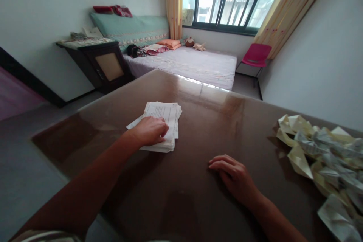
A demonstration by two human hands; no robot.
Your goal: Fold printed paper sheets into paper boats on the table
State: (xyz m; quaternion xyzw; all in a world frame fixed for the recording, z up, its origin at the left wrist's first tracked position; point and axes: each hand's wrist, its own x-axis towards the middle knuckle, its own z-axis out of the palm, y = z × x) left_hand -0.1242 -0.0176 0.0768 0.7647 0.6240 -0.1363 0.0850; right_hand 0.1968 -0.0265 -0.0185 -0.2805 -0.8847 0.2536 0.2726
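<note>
A stack of printed paper sheets [163, 111] lies on the brown table, its edges uneven and one corner sticking out to the left. My left hand [151, 130] rests on top of the stack with its fingers bent inward and pressed together. Whether a sheet is pinched under those fingertips is hidden. To the right of the stack, my right hand [234, 174] lies on the tabletop. Its fingers are stretched loosely forward, slightly bent, and hold nothing. Folded paper pieces [300, 159], cream and printed white, are heaped at the table's right side.
The glossy brown table [198, 128] has its far corner toward a bed [204, 62] with a lilac sheet. A dark cabinet [110, 64] stands at the left. Near the right wall is a pink chair [257, 55], beside a curtained window [227, 0].
</note>
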